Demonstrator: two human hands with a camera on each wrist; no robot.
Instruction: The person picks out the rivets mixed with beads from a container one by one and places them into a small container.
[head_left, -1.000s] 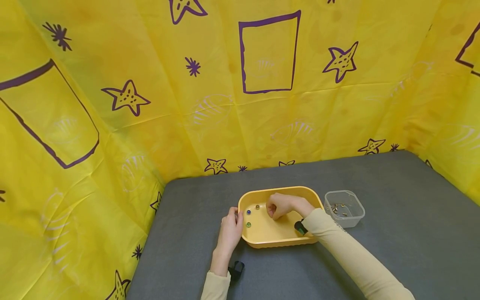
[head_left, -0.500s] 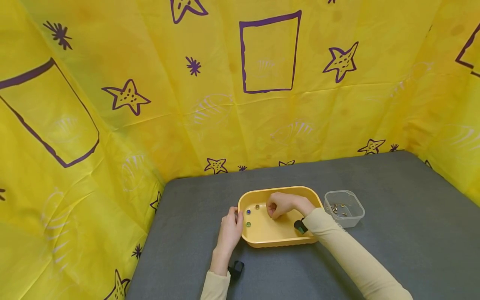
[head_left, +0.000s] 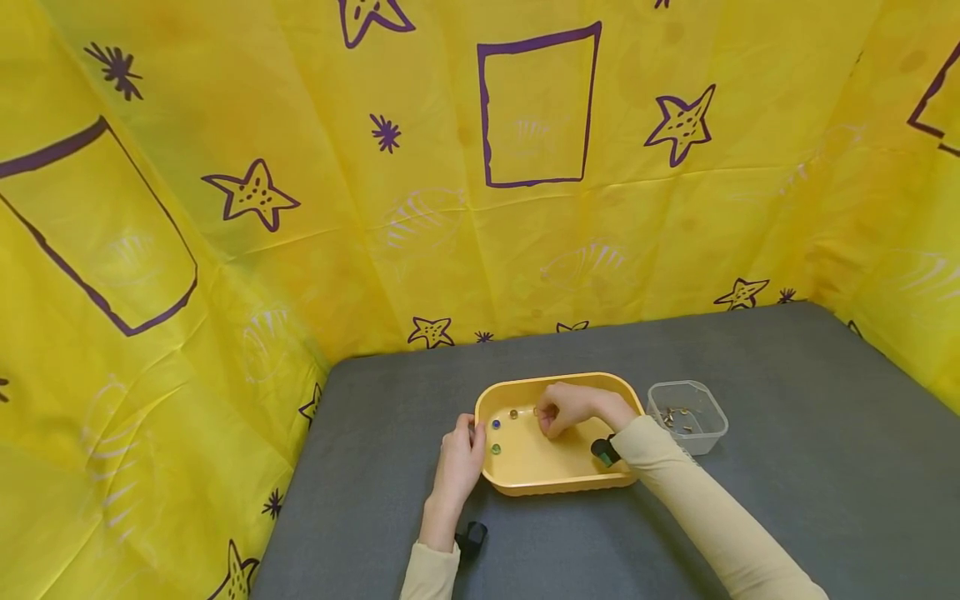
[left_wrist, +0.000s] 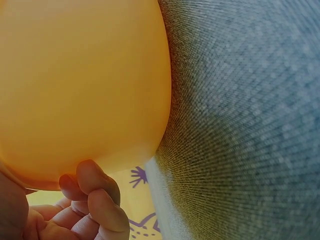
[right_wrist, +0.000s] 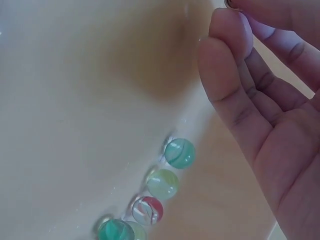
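Setting: a grey desk stands inside yellow cloth walls printed with purple stars and outlined boxes.

Tray: a yellow plastic tray with rounded corners sits near the middle of the desk, in front of the person.

Left hand: the left hand rests at the tray's left rim. In the left wrist view its fingers curl against the tray's outer wall, so the grip is closed on the tray's edge.

Right hand: the right hand reaches inside the tray, toward its far side. Its fingers are bent inward with the fingertips close together. Something small shows at the fingertips in the right wrist view, but I cannot tell what it is, nor whether the grip truly pinches it.

Marbles: glass marbles lie loose on the tray floor. A blue marble, a green marble and an amber marble sit in the left part, apart from both hands. The right wrist view shows a teal marble, a pale yellow marble and a red-and-white marble in a row just beside the palm.

Tub: a small clear tub stands just right of the tray, with small dark bits in it.
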